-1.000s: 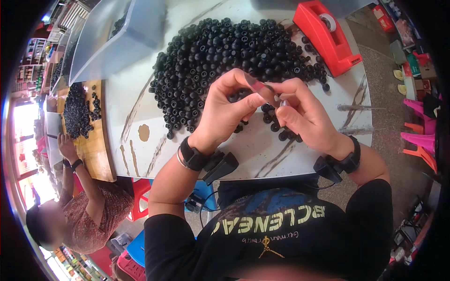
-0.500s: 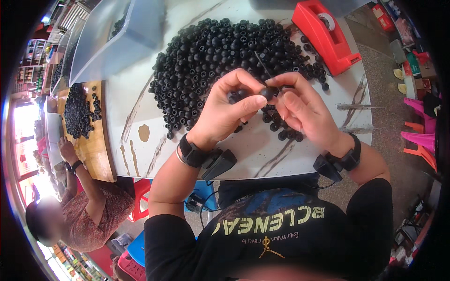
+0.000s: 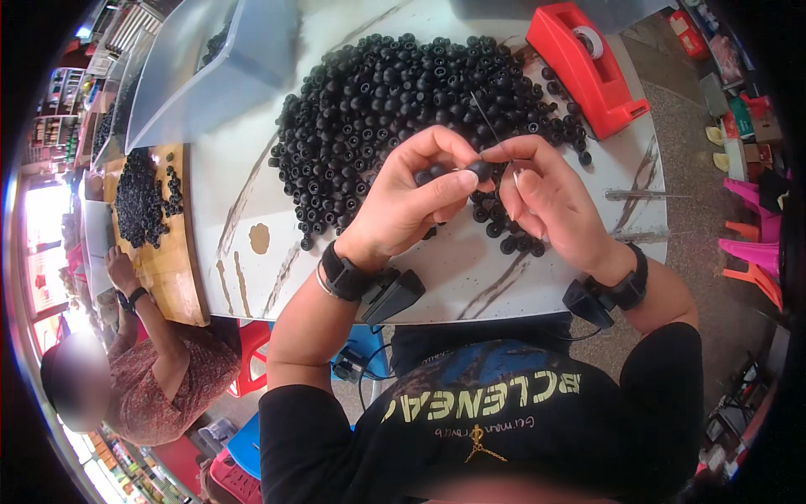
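My left hand (image 3: 411, 193) pinches a small black round cap (image 3: 479, 170) between thumb and forefinger. More black caps (image 3: 430, 174) sit in the curl of its fingers. Just to the right, my right hand (image 3: 550, 191) is closed around a thin dark rod (image 3: 483, 112), which slants up and left out of the fingers. Its forefinger tip is close to the pinched cap; I cannot tell whether they touch. Behind both hands spreads a large heap of black caps (image 3: 378, 109), several showing hollow openings.
A red tape dispenser (image 3: 583, 71) stands right of the heap on the white table (image 3: 336, 290). A translucent bin (image 3: 193, 92) stands at far left. Beyond it, a co-worker's hand (image 3: 122, 269) is near another black pile (image 3: 138, 202) on a wooden table (image 3: 180, 277).
My right thumb and fingers have parted slightly from the cap in my left hand, and the rod has shifted a little right. My left hand has hardly moved.
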Demonstrator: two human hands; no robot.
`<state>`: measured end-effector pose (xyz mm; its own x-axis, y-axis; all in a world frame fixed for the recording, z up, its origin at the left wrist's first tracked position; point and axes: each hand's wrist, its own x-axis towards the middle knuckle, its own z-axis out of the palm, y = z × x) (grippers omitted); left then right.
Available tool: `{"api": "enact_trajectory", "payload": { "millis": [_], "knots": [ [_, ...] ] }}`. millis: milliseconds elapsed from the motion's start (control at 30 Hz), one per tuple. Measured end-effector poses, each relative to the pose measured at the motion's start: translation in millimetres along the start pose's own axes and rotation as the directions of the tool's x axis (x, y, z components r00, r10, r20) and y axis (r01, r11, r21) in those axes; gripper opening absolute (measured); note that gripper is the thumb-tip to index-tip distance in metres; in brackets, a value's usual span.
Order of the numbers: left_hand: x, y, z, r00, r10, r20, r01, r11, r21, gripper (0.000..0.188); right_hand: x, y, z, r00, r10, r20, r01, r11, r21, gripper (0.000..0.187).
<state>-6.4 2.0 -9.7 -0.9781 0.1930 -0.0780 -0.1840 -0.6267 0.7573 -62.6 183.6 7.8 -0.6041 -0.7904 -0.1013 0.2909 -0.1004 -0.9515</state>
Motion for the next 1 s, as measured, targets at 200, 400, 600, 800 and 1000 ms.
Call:
{"api": "enact_trajectory", "payload": {
  "millis": [200, 400, 600, 800, 1000],
  "knots": [
    [-1, -4, -3, 0.995, -0.032, 0.092, 0.027, 0.998, 0.050, 0.013, 0, 4, 0, 0.996, -0.083, -0.030, 0.081, 0.995, -0.056, 0.023],
    [-1, -3, 4, 0.999, -0.030, 0.034, 0.030, 0.999, 0.011, 0.014, 0, 8, -1, 0.976, -0.212, -0.043, 0.203, 0.966, -0.159, 0.025],
    [-2, -3, 2, 0.990, -0.091, 0.104, 0.090, 0.996, 0.013, 0.018, 0, 11, -1, 0.973, -0.229, -0.042, 0.221, 0.966, -0.137, 0.026],
    [-2, -4, 1, 0.991, -0.109, 0.073, 0.101, 0.989, 0.113, 0.022, 0, 7, -2, 0.981, -0.192, 0.026, 0.194, 0.966, -0.169, 0.021],
    [-3, -4, 1, 0.988, -0.135, 0.080, 0.124, 0.983, 0.133, 0.023, -3, 2, -1, 0.990, -0.142, 0.006, 0.141, 0.976, -0.166, 0.015]
  ]
}}
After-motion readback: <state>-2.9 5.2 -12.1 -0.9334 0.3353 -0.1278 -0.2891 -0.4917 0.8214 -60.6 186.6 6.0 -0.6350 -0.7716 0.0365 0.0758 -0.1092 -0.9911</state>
